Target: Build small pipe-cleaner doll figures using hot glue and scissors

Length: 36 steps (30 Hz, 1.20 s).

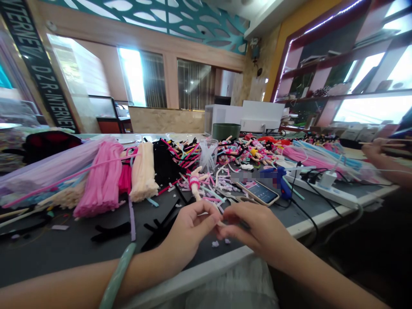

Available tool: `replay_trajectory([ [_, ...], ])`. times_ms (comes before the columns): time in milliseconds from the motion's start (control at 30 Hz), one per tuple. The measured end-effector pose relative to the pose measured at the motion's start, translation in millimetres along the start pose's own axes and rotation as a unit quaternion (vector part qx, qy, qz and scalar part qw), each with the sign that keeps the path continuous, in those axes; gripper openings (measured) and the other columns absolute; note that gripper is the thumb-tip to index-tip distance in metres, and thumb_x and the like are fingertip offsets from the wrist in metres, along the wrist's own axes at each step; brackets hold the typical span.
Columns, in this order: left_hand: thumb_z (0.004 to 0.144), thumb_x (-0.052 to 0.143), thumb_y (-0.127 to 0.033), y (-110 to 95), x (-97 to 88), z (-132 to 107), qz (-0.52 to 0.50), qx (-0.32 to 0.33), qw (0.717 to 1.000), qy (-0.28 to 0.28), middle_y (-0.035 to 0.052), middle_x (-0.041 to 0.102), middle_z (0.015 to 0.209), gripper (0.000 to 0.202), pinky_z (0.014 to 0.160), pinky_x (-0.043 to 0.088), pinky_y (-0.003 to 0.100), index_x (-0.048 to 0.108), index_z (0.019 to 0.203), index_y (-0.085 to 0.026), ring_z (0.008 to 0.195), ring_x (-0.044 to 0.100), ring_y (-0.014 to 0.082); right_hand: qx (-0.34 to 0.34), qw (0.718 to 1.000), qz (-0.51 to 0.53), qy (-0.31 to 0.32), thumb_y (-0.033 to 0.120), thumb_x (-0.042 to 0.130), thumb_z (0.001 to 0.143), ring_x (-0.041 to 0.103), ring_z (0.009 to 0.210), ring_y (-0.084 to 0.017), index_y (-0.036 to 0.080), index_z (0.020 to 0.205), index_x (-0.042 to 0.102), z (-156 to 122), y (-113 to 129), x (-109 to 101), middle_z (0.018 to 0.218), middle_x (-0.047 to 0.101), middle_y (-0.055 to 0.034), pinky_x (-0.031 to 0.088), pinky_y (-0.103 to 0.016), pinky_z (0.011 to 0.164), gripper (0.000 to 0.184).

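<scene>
Left hand (201, 221) pinched narrow, and we've got a pale strip (222, 223) btwn thumb and finger, mostly hidden, above the table's (86, 257) near edge. Right hand (254, 223) curls in at the same bit; tips overlap, so we can't tell if it's gripping. Pink-and-cream doll (194, 182) is just past our left knuckles. For neat work, we'd best pinch close to the working spot w/ light pressure, wrists steady, & stay clear of the glue gun (284, 185) ASAP.
</scene>
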<state>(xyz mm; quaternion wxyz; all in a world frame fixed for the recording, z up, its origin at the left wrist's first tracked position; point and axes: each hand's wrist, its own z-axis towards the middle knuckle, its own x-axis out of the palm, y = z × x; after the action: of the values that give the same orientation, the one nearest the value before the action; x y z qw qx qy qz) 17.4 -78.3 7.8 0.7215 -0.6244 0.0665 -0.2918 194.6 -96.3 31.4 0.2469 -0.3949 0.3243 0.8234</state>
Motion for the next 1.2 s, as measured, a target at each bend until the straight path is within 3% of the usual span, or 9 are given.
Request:
replay_trajectory([
  [100, 0.081, 0.062, -0.029, -1, -0.3, 1, 0.013, 0.006, 1.000, -0.012, -0.0016, 0.057, 0.065, 0.020, 0.060, 0.045, 0.020, 0.054, 0.072, -0.013, 0.059, 0.054, 0.0083, 0.061, 0.994, 0.056, 0.076, 0.037, 0.053, 0.088, 0.051, 0.056, -0.009, 0.020, 0.075, 0.066, 2, 5, 0, 0.061, 0.061, 0.0029, 0.034, -0.020, 0.054, 0.025],
  [167, 0.080, 0.062, -0.029, -3, 0.2, 1, 0.033, 0.008, 0.999, -0.021, -0.0017, 0.057, 0.063, 0.020, 0.059, 0.045, 0.021, 0.054, 0.072, -0.013, 0.058, 0.055, 0.0087, 0.079, 0.989, 0.090, 0.084, 0.033, 0.055, 0.086, 0.048, 0.053, -0.008, 0.019, 0.074, 0.067, 3, 7, 0, 0.057, 0.059, 0.0034, 0.032, -0.019, 0.051, 0.023],
  [300, 0.080, 0.061, -0.029, -7, 1.9, 0, 0.070, 0.003, 0.997, -0.035, -0.0001, 0.060, 0.059, 0.020, 0.060, 0.046, 0.022, 0.053, 0.071, -0.014, 0.057, 0.057, 0.0106, 0.093, 0.988, 0.108, 0.054, 0.026, 0.056, 0.084, 0.050, 0.055, -0.008, 0.018, 0.072, 0.067, 4, 9, -6, 0.060, 0.061, 0.0025, 0.034, -0.018, 0.052, 0.018],
  [533, 0.076, 0.064, -0.030, -6, 3.3, 0, 0.115, -0.027, 0.993, -0.018, -0.0005, 0.059, 0.052, 0.021, 0.056, 0.044, 0.023, 0.054, 0.069, -0.014, 0.050, 0.056, 0.0117, 0.055, 0.998, 0.037, -0.014, 0.026, 0.051, 0.087, 0.051, 0.056, -0.009, 0.019, 0.073, 0.062, 0, 6, -6, 0.062, 0.060, 0.0027, 0.033, -0.020, 0.053, 0.020],
  [833, 0.076, 0.064, -0.031, -1, 5.6, 0, 0.092, -0.047, 0.994, -0.017, 0.0002, 0.061, 0.052, 0.020, 0.054, 0.045, 0.023, 0.055, 0.073, -0.013, 0.050, 0.056, 0.0116, 0.026, 0.991, -0.060, -0.120, 0.026, 0.047, 0.090, 0.053, 0.058, -0.011, 0.019, 0.079, 0.059, -4, 4, 1, 0.065, 0.060, 0.0013, 0.034, -0.021, 0.057, 0.018],
  [1000, 0.077, 0.063, -0.033, 0, 4.5, 2, 0.076, -0.035, 0.996, -0.018, -0.0007, 0.060, 0.051, 0.021, 0.056, 0.044, 0.023, 0.053, 0.076, -0.014, 0.050, 0.056, 0.0119, 0.053, 0.990, -0.064, -0.113, 0.027, 0.046, 0.091, 0.047, 0.051, -0.010, 0.019, 0.075, 0.059, -5, 6, 3, 0.059, 0.056, 0.0030, 0.032, -0.022, 0.052, 0.022],
  [1200, 0.080, 0.059, -0.031, -1, 3.7, 1, 0.079, -0.026, 0.996, -0.025, -0.0017, 0.058, 0.053, 0.019, 0.056, 0.045, 0.024, 0.050, 0.076, -0.015, 0.051, 0.056, 0.0116, 0.055, 0.992, -0.078, -0.080, 0.028, 0.045, 0.091, 0.051, 0.054, -0.010, 0.019, 0.076, 0.059, -6, 7, 3, 0.062, 0.059, 0.0015, 0.032, -0.023, 0.054, 0.023],
])
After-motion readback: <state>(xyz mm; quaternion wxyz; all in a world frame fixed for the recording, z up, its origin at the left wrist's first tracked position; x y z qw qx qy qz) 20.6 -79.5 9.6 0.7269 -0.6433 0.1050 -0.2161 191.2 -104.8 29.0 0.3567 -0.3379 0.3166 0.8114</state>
